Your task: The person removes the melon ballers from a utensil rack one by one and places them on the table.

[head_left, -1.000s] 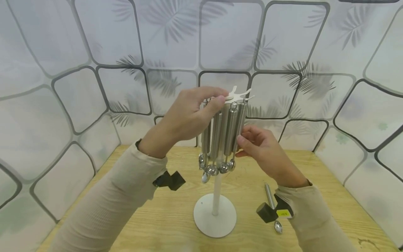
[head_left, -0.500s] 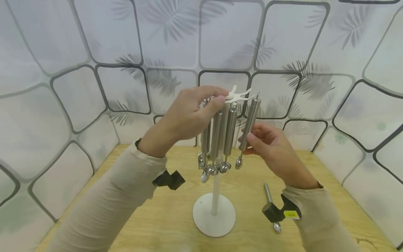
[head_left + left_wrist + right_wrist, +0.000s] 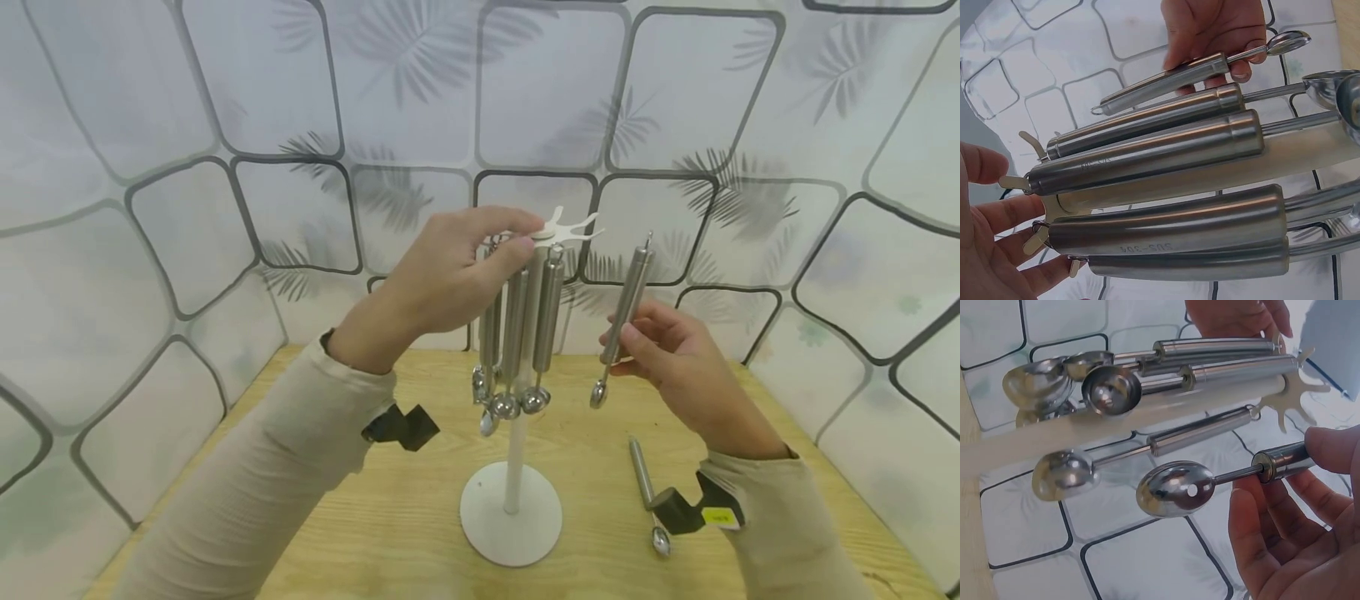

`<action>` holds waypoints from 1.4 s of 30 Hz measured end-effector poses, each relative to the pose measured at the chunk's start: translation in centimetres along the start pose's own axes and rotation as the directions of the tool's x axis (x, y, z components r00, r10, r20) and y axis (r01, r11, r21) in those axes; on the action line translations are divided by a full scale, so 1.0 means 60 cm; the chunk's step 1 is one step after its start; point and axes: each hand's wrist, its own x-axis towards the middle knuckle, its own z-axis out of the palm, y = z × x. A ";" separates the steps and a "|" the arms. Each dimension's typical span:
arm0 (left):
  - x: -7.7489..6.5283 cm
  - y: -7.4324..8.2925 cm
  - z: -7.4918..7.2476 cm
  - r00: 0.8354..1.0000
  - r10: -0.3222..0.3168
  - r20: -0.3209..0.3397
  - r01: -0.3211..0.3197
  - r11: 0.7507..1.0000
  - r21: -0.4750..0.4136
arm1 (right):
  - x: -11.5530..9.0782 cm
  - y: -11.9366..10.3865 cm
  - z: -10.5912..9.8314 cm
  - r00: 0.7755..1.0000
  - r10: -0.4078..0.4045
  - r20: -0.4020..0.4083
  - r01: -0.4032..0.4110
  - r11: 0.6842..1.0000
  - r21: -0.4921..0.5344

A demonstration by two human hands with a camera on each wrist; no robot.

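Note:
A steel melon baller (image 3: 627, 304) is pinched by its handle between the thumb and fingers of my right hand (image 3: 678, 362), apart from the stand on its right. Its oval bowl (image 3: 1175, 489) with a small hole points down; the ring at its other end is up. My left hand (image 3: 450, 275) holds the top of a white hanging stand (image 3: 512, 533), thumb and forefinger at its hub. Several steel scoops (image 3: 1147, 156) hang by rings from the stand's hooks, with bowls down. In the head view my left hand covers part of the hook wheel (image 3: 562, 232).
Another melon baller (image 3: 641, 475) lies on the wooden table (image 3: 360, 517), to the right of the stand's round base. A patterned fabric wall (image 3: 551, 83) encloses the back and sides.
My right hand has lifted the melon baller off its hook and moved it right, away from the stand. My left hand has stayed at the stand's top.

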 end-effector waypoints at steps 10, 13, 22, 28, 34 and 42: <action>0.001 0.001 -0.001 1.000 0.006 0.002 -0.006 1.000 -0.001 | -0.019 0.018 -0.031 0.999 0.031 -0.020 -0.031 1.000 0.000; 0.001 0.001 -0.001 1.000 0.001 0.008 -0.001 1.000 0.000 | -0.025 0.024 -0.039 0.999 0.036 -0.020 -0.036 0.999 0.019; 0.000 -0.002 -0.003 1.000 0.030 0.011 -0.030 0.999 0.024 | -0.040 0.036 -0.064 0.998 0.061 -0.008 -0.061 0.996 0.071; -0.001 -0.001 -0.002 1.000 0.024 0.010 -0.024 0.999 0.021 | -0.053 0.050 -0.082 0.998 0.069 -0.006 -0.068 0.991 0.115; -0.001 -0.002 -0.001 1.000 0.019 0.006 -0.019 1.000 0.021 | -0.068 0.065 -0.103 0.994 0.108 -0.034 -0.104 0.989 0.109; 0.000 -0.002 0.001 1.000 0.019 0.007 -0.019 1.000 0.021 | -0.090 0.089 -0.129 0.985 0.160 -0.065 -0.149 0.978 0.143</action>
